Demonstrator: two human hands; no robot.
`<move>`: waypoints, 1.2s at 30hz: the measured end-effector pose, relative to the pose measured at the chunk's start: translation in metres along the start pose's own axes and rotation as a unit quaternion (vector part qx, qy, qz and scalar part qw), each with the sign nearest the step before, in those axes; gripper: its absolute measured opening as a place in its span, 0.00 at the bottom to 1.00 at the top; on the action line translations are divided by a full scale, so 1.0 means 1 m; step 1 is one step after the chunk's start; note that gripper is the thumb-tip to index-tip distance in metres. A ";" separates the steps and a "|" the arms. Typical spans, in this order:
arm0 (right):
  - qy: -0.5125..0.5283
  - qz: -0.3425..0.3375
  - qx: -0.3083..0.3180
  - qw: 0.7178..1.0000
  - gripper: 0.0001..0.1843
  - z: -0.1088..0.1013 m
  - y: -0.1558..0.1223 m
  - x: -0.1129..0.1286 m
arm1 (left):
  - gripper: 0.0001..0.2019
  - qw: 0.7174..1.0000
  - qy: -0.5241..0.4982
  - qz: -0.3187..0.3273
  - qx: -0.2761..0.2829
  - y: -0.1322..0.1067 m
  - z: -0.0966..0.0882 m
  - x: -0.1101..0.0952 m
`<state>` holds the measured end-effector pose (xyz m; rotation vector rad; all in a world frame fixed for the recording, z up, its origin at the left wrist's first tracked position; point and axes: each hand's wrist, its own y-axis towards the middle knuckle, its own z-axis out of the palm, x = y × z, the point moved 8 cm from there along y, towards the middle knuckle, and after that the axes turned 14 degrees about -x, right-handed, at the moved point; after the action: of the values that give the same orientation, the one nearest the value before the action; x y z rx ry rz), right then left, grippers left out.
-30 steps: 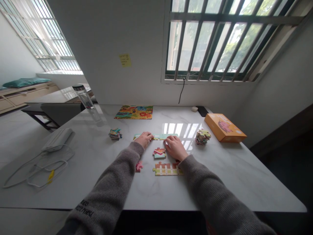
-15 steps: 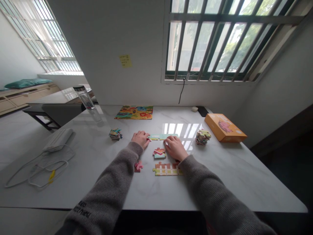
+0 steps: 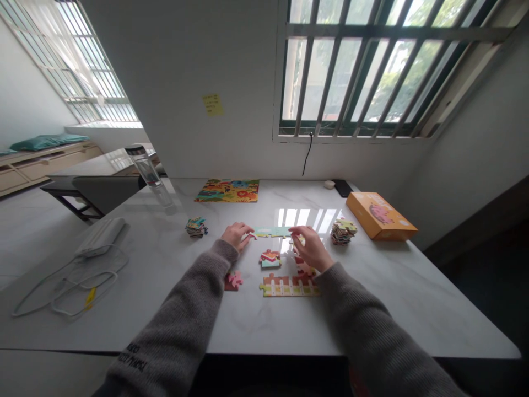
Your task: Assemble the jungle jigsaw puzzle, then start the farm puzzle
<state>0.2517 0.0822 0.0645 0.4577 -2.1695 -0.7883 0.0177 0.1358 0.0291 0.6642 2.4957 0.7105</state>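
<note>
A light-blue strip of joined jigsaw puzzle pieces (image 3: 270, 231) lies flat on the table between my hands. My left hand (image 3: 237, 236) has its fingers and thumb closed around the strip's left end, where a bit of red and white shows. At the right end, my right hand (image 3: 313, 249) has curled fingers on the edge, partly covering the pieces there. Below the strip lies a small red, white and blue puzzle section (image 3: 270, 258). Nearer me is a joined fence-patterned strip (image 3: 289, 286). Pink puzzle pieces (image 3: 303, 267) lie under my right wrist, and another pink piece (image 3: 235, 280) beside my left sleeve.
Stacks of puzzle pieces stand at left (image 3: 196, 227) and right (image 3: 343, 231). An orange box (image 3: 380, 216) is on the right, a colourful animal picture board (image 3: 227, 190) at the back. A glass bottle (image 3: 144, 165), a white device (image 3: 99, 237) with its cable, and a black phone (image 3: 343, 188) also lie around.
My right hand has moved right along the light-blue strip to its right end, uncovering more of the strip, the pink pieces and the fence strip. My left hand stays at the left end.
</note>
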 end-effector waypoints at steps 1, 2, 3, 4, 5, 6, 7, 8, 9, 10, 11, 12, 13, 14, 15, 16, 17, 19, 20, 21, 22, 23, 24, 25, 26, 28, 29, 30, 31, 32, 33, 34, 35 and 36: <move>0.010 -0.023 0.034 0.999 0.10 0.006 -0.005 0.009 | 0.07 1.000 -0.027 0.009 0.002 -0.002 -0.001 -0.005; 0.019 -0.047 0.070 0.996 0.09 0.012 -0.011 0.018 | 0.06 0.998 -0.052 0.026 0.007 -0.005 -0.002 -0.012; 0.023 -0.069 0.104 0.992 0.08 0.019 -0.018 0.027 | 0.06 0.996 -0.075 0.046 0.014 -0.009 -0.003 -0.022; 0.024 -0.087 0.135 0.987 0.08 0.025 -0.023 0.035 | 0.09 0.993 -0.092 0.075 0.025 -0.014 -0.003 -0.034; 0.021 -0.099 0.160 0.982 0.09 0.030 -0.028 0.040 | 0.12 0.990 -0.099 0.099 0.036 -0.019 -0.003 -0.045; 0.016 -0.107 0.180 0.978 0.10 0.034 -0.032 0.043 | 0.16 0.987 -0.099 0.115 0.047 -0.023 -0.002 -0.054; 0.010 -0.110 0.195 0.975 0.12 0.037 -0.034 0.045 | 0.18 0.986 -0.093 0.126 0.062 -0.027 -0.001 -0.062; 0.003 -0.110 0.205 0.972 0.12 0.040 -0.036 0.045 | 0.20 0.985 -0.083 0.130 0.075 -0.030 0.001 -0.067; -0.005 -0.109 0.211 0.971 0.12 0.041 -0.036 0.043 | 0.20 0.985 -0.073 0.131 0.087 -0.031 0.003 -0.071; -0.013 -0.107 0.214 0.971 0.12 0.042 -0.036 0.042 | 0.19 0.985 -0.064 0.130 0.096 -0.032 0.004 -0.073; -0.018 -0.106 0.216 0.971 0.12 0.043 -0.037 0.040 | 0.17 0.985 -0.060 0.129 0.102 -0.033 0.005 -0.074; -0.021 -0.106 0.217 0.970 0.12 0.043 -0.037 0.038 | 0.16 0.984 -0.061 0.128 0.105 -0.032 0.005 -0.074; -0.022 -0.106 0.217 0.970 0.12 0.044 -0.037 0.036 | 0.14 0.984 -0.066 0.127 0.106 -0.032 0.005 -0.074; -0.021 -0.106 0.216 0.970 0.12 0.044 -0.037 0.035 | 0.13 0.984 -0.073 0.126 0.105 -0.031 0.005 -0.074; -0.018 -0.104 0.214 0.971 0.12 0.044 -0.037 0.035 | 0.13 0.983 -0.081 0.125 0.104 -0.031 0.005 -0.073; -0.014 -0.101 0.209 0.973 0.12 0.043 -0.037 0.034 | 0.12 0.983 -0.088 0.122 0.103 -0.030 0.004 -0.072; -0.010 -0.097 0.204 0.974 0.13 0.043 -0.036 0.034 | 0.12 0.983 -0.096 0.120 0.101 -0.030 0.003 -0.072; -0.001 -0.092 0.190 0.977 0.14 0.040 -0.035 0.035 | 0.11 0.982 -0.115 0.117 0.088 -0.029 0.000 -0.071; 0.004 -0.092 0.183 0.979 0.14 0.038 -0.034 0.036 | 0.11 0.982 -0.129 0.115 0.077 -0.028 -0.003 -0.071; 0.009 -0.092 0.174 0.980 0.15 0.035 -0.032 0.038 | 0.11 0.981 -0.145 0.112 0.063 -0.028 -0.006 -0.072; 0.016 -0.090 0.163 0.982 0.16 0.033 -0.031 0.040 | 0.11 0.980 -0.161 0.109 0.048 -0.027 -0.009 -0.073; 0.028 -0.084 0.151 0.984 0.17 0.031 -0.029 0.041 | 0.11 0.978 -0.178 0.106 0.033 -0.026 -0.013 -0.074; 0.044 -0.073 0.138 0.987 0.18 0.028 -0.026 0.042 | 0.11 0.976 -0.190 0.105 0.018 -0.025 -0.016 -0.076; 0.067 -0.056 0.124 0.988 0.19 0.026 -0.024 0.041 | 0.11 0.975 -0.198 0.106 0.002 -0.025 -0.020 -0.078; 0.097 -0.030 0.109 0.989 0.20 0.024 -0.021 0.039 | 0.11 0.974 -0.199 0.109 -0.014 -0.025 -0.023 -0.081; 0.173 0.043 0.088 0.980 0.21 0.024 -0.018 0.030 | 0.09 0.974 -0.185 0.120 -0.042 -0.025 -0.028 -0.089; 0.214 0.085 0.087 0.969 0.21 0.026 -0.017 0.025 | 0.09 0.975 -0.173 0.127 -0.055 -0.025 -0.029 -0.094; 0.251 0.125 0.093 0.955 0.21 0.029 -0.018 0.020 | 0.08 0.975 -0.161 0.136 -0.065 -0.026 -0.031 -0.098; 0.283 0.158 0.104 0.940 0.21 0.032 -0.019 0.016 | 0.07 0.975 -0.151 0.148 -0.072 -0.027 -0.031 -0.102; 0.310 0.182 0.115 0.926 0.22 0.036 -0.020 0.013 | 0.07 0.974 -0.143 0.160 -0.079 -0.028 -0.032 -0.106; 0.332 0.200 0.122 0.914 0.22 0.038 -0.021 0.012 | 0.06 0.972 -0.135 0.170 -0.085 -0.029 -0.033 -0.109; 0.349 0.214 0.124 0.904 0.22 0.039 -0.021 0.011 | 0.06 0.972 -0.126 0.175 -0.091 -0.030 -0.033 -0.110; 0.362 0.226 0.122 0.896 0.22 0.039 -0.021 0.011 | 0.08 0.973 -0.115 0.174 -0.099 -0.030 -0.034 -0.109; 0.372 0.238 0.117 0.890 0.22 0.039 -0.021 0.011 | 0.09 0.975 -0.102 0.164 -0.109 -0.029 -0.035 -0.107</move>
<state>0.2166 0.0754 0.0366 0.2603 -1.5383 -0.0381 0.0728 0.0422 0.0698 1.0234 2.1049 0.9667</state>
